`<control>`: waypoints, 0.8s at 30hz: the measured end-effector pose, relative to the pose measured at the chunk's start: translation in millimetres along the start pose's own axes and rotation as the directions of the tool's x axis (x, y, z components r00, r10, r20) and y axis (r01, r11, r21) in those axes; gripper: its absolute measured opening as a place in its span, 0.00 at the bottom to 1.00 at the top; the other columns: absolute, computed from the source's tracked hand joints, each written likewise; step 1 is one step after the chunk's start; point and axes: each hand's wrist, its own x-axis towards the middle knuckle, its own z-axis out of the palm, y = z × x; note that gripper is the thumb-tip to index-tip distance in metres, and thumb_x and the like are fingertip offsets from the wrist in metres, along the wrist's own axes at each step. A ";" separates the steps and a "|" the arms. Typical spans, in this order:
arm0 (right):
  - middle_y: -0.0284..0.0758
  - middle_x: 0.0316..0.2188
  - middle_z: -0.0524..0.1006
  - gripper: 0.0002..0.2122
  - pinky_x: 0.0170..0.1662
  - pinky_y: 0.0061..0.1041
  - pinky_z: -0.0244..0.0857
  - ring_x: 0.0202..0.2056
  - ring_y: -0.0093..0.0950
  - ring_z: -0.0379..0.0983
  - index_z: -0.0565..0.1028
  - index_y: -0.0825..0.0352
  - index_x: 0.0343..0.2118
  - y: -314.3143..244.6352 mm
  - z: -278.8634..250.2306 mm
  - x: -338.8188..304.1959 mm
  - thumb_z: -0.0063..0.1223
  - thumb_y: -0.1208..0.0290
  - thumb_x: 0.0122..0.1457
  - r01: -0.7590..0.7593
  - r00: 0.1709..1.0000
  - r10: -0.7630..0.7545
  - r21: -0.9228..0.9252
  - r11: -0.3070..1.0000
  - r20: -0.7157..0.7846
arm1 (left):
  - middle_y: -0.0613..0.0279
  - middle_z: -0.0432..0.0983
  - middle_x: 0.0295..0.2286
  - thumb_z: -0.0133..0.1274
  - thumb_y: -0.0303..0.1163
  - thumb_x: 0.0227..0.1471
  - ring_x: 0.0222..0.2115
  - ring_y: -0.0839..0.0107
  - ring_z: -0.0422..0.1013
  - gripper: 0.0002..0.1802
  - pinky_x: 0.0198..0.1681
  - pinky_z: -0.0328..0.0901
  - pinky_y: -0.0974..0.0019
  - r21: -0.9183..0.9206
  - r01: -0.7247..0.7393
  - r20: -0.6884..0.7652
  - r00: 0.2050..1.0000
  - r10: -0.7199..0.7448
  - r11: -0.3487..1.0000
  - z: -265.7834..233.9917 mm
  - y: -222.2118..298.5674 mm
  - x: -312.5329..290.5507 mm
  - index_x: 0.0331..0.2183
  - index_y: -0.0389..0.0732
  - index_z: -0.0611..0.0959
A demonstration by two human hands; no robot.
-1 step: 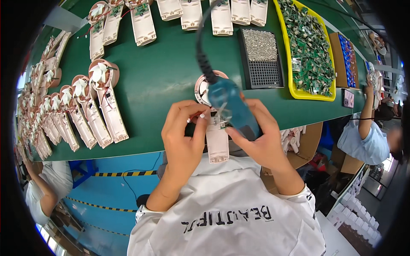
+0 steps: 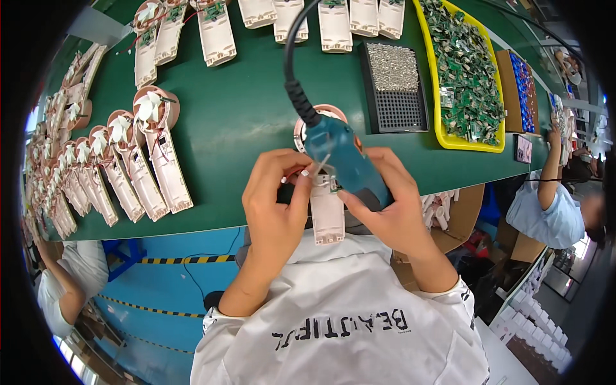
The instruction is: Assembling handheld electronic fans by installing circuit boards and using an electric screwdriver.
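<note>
My right hand (image 2: 401,208) is wrapped round a teal corded electric screwdriver (image 2: 343,160). Its body is slightly blurred and covers part of a pale pink fan housing (image 2: 328,221). The housing has a round head (image 2: 332,111) at its far end and a long open handle pointing at me, with a small green circuit board (image 2: 334,184) inside. My left hand (image 2: 273,199) is closed at the housing's left side, thumb and forefinger pinching thin red wires (image 2: 295,173) that have small white connectors (image 2: 305,172). Where the screwdriver's tip lands I cannot make out.
Several fan housings with white blades (image 2: 160,160) stand in rows at left; more half shells (image 2: 215,38) lie along the back. At right are a black tray of small metal parts (image 2: 394,86), a yellow tray of circuit boards (image 2: 500,122) and a cardboard box (image 2: 510,90). Co-workers sit either side.
The screwdriver's far end and its black cord have shifted slightly left. Both hands and the housing stay nearly where they were.
</note>
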 end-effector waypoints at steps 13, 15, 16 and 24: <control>0.39 0.40 0.70 0.18 0.42 0.24 0.65 0.39 0.30 0.71 0.74 0.75 0.39 -6.8 10.8 9.1 0.66 0.78 0.44 -0.054 0.997 0.056 -0.053 0.997 0.044 | 0.55 0.72 0.29 0.55 0.16 0.46 0.26 0.69 0.72 0.09 0.30 0.71 0.71 -0.104 0.070 -0.021 0.997 -0.072 0.992 0.5 -4.5 1.6 0.34 0.30 0.75; 0.38 0.39 0.70 0.17 0.42 0.24 0.65 0.39 0.30 0.70 0.74 0.75 0.38 -6.8 10.9 8.6 0.65 0.78 0.44 -0.067 0.997 0.069 -0.072 0.995 0.033 | 0.54 0.73 0.30 0.55 0.16 0.47 0.28 0.68 0.74 0.10 0.30 0.73 0.71 -0.110 0.088 0.004 0.996 -0.088 0.990 -0.9 -5.1 1.1 0.34 0.29 0.75; 0.38 0.39 0.70 0.17 0.42 0.24 0.65 0.39 0.30 0.70 0.74 0.75 0.38 -6.8 11.2 9.0 0.65 0.78 0.44 -0.067 0.997 0.070 -0.073 0.995 0.034 | 0.54 0.73 0.30 0.55 0.16 0.47 0.28 0.68 0.74 0.10 0.30 0.73 0.71 -0.110 0.089 0.005 0.996 -0.089 0.990 -1.8 -5.4 1.8 0.34 0.29 0.75; 0.35 0.28 0.74 0.13 0.35 0.21 0.66 0.29 0.23 0.71 0.73 0.72 0.34 1.3 12.8 0.5 0.65 0.74 0.49 -0.168 0.973 0.178 0.082 0.982 -0.145 | 0.58 0.71 0.35 0.55 0.17 0.49 0.31 0.74 0.73 0.06 0.29 0.73 0.75 -0.188 0.173 0.085 0.984 -0.159 0.967 -5.9 5.8 5.7 0.32 0.31 0.75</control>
